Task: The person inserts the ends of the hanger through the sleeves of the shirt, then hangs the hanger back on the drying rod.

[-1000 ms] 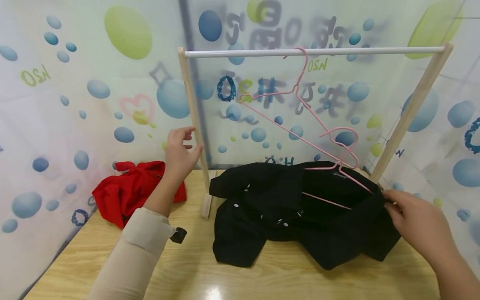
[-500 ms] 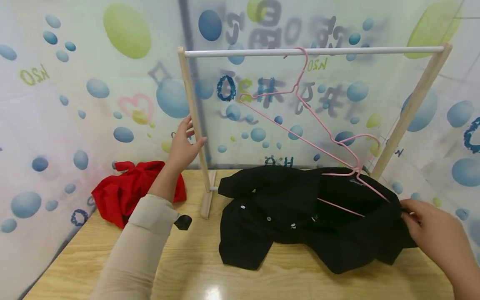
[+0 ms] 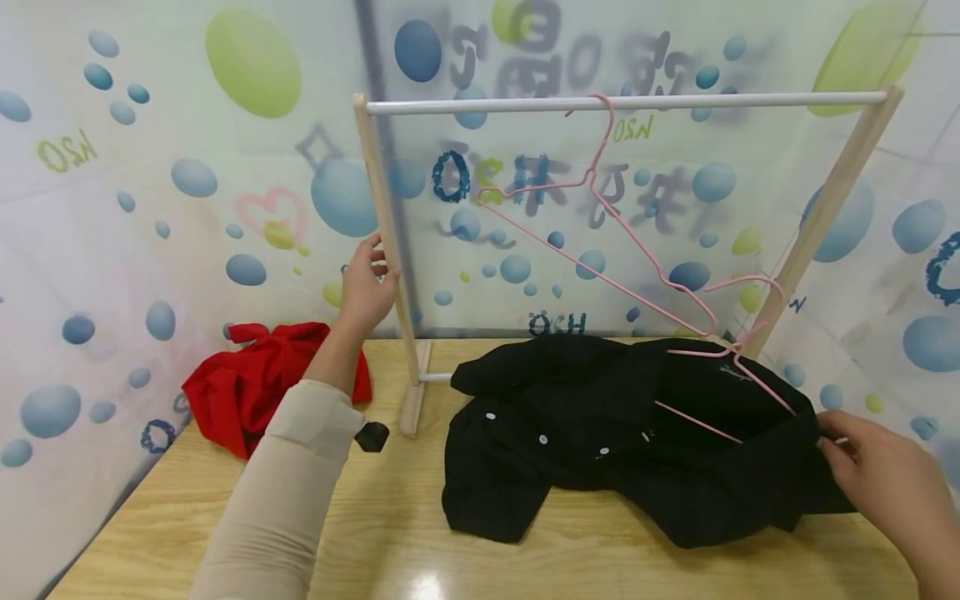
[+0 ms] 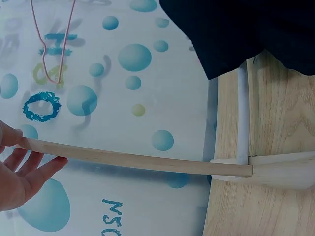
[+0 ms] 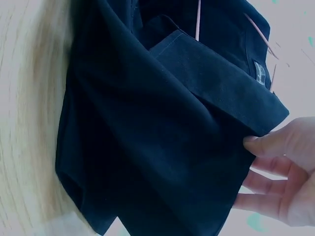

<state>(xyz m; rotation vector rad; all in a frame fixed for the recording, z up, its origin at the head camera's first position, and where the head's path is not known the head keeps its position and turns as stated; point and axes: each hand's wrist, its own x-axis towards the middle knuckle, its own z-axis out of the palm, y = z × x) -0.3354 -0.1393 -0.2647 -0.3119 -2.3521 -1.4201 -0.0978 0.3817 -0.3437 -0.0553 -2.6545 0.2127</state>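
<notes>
In the head view my left hand (image 3: 367, 287) is at the left wooden post (image 3: 376, 167) of a clothes rack. The left wrist view shows thumb and fingers on either side of that post (image 4: 138, 159). My right hand (image 3: 885, 462) pinches the shoulder end of a black button-up shirt (image 3: 577, 392), thumb on top in the right wrist view. Inside the shirt's open neck sits a pink hanger (image 3: 765, 389), its hook sticking out above the collar. A second pink hanger (image 3: 602, 142) hangs bare and tilted from the white rail (image 3: 712, 102), its low end near the first hanger.
A crumpled red garment (image 3: 255, 379) lies on the wooden table (image 3: 390, 533) at the left. The rack's left foot (image 3: 412, 408) stands between it and the shirt. Behind the rack is a bubble-printed backdrop (image 3: 465, 292).
My right hand has moved right, drawing the black shirt and its hanger along. My left hand has come from beside the post to hold it.
</notes>
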